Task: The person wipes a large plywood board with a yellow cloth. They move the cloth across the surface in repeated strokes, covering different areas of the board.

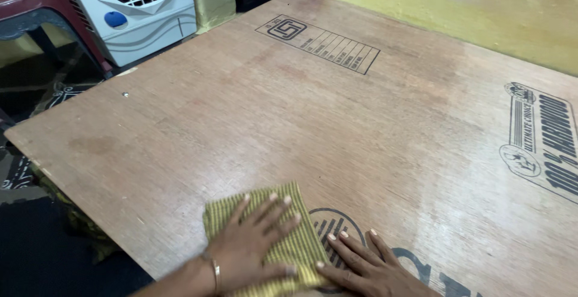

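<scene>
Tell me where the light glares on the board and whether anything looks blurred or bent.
Head view: a pale sheen runs across the large brown plywood board from the upper right down toward the right hand; the folded yellow striped cloth under the left hand is sharp and evenly lit; the board's edges look slightly bowed; the white air cooler stays clear.

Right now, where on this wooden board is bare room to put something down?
The plywood board is bare from the folded yellow cloth up to the far edge. It is crowded only at the near edge, where the left hand presses the cloth and the right hand lies beside it.
</scene>
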